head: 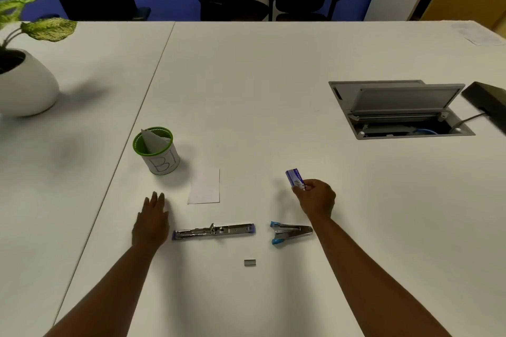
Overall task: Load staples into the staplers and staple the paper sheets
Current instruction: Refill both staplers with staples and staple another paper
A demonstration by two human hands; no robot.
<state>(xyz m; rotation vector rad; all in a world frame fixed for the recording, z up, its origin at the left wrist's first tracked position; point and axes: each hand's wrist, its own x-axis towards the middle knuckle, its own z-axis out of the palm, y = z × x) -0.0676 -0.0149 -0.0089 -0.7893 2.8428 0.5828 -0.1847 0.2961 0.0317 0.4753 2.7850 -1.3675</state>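
Worktop (273, 76), smooth and white, carries two staplers. Your right hand (317, 198) pinches a small rectangular blue-and-white staple box (295, 178) between thumb and curled fingers (299, 188), lifted above the surface. Your left hand (152, 220) lies palm down with its fingers straight and close together, holding nothing, just beside the left end of the long stapler (214, 231). That stapler is shiny metal with purple ends, swung fully open into one flat line. The second, shorter stapler (290, 232) is metal with two light-blue tips, hinged open in a V, and lies just nearer you than your right hand, apart from the box. One short grey strip of staples (250, 262) rests alone on the worktop, nearer you than both staplers and between them. One white paper sheet (204, 187), rectangular, lies flat beyond the long stapler, between your hands. One cylindrical cup (157, 150) with a green rim and handwritten letters on its side holds a folded grey paper, just left of the sheet. One potted plant (23, 76) in a rounded white pot stands far left; one open grey cable hatch (399, 109) is set into the worktop far right.
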